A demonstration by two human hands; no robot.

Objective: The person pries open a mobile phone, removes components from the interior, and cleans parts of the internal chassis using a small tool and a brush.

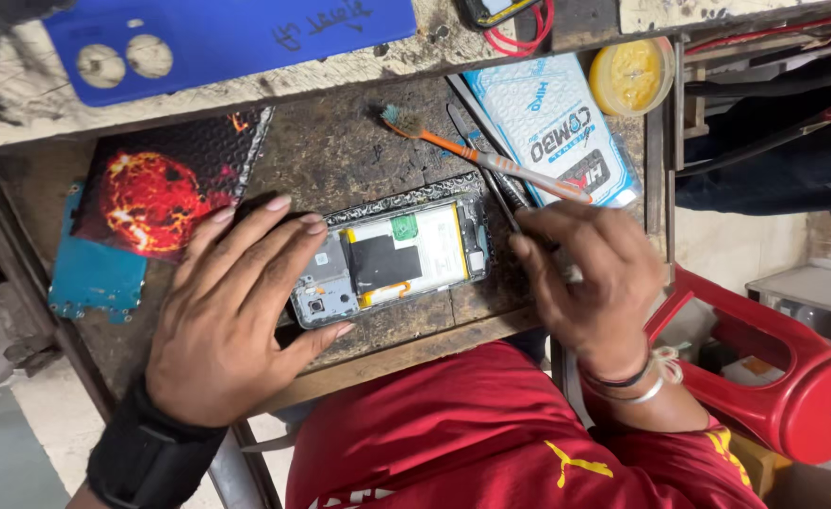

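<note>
Red-sleeved forearms reach in from the bottom edge. Left hand (236, 311), black wrist strap, lies flat with fingers (269, 219) spread apart, pressing the camera end of the opened grey smartphone with exposed black-and-white battery (392, 262). Phone sits mid-surface on the worn dark wooden surface (340, 141), long axis running left-right, slightly tilted up to the right. Right hand (590, 283) is at the phone's right end, fingers pinched together on a thin dark metal tool (500, 193) whose tip end is hidden by the hand. Orange-handled toothbrush (481, 155) lies just beyond, apart from both hands. Right hand nearer the phone's free end.
</note>
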